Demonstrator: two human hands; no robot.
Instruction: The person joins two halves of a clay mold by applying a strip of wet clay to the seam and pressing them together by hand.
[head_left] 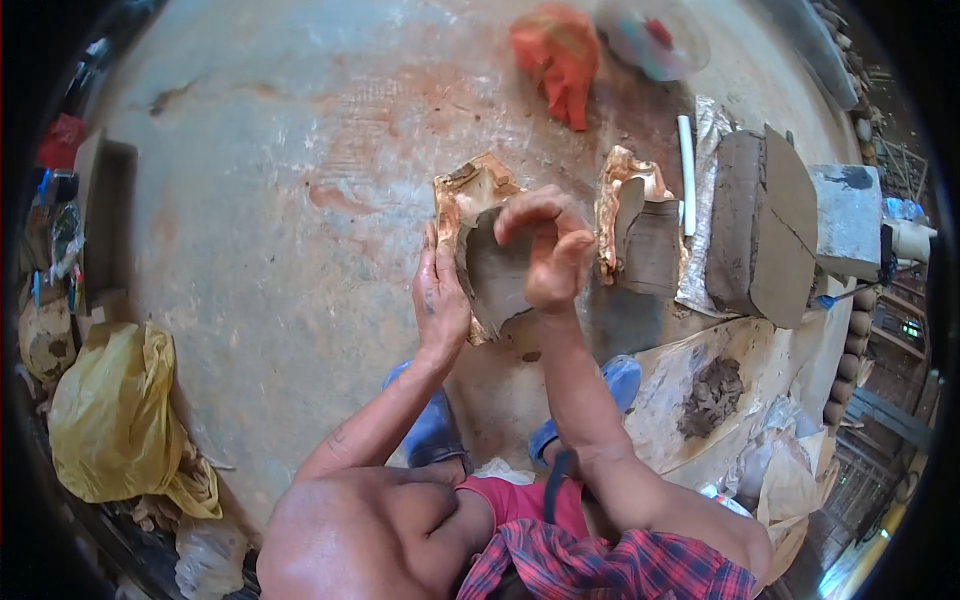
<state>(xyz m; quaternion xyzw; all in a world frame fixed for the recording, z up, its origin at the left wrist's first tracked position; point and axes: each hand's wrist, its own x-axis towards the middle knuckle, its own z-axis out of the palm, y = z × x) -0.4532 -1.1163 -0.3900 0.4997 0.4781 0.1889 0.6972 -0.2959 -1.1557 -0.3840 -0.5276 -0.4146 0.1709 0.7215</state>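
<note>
Clay sheet (498, 272), grey, curved, lies in a pale, orange-stained mold (484, 174) on the floor (250, 250), right in front of the seated person. Left hand (438, 300): flat against the mold's left outer side, fingers extended close together, not wrapped around it. Right hand (552, 250): over the clay sheet's right part, fingers bent with a gap showing between them, nothing seen gripped; can't tell if the fingertips touch clay.

Right of the hands: second stained mold (606, 225), with a smaller grey clay piece (655, 250) at it. Next, white tube (687, 175), lying lengthwise away from the person, then big clay block (735, 220) with a flat clay slab (785, 245) against its right side. Pale block (848, 212) beyond that. Dark clay scraps (713, 397) heaped on a pale sheet (655, 375), lower right. Far side: orange-red cloth (562, 60), blurred, near a clear plastic bag (655, 40), also blurred. Yellow plastic bag (110, 420) at lower left, well apart from the molds.
</note>
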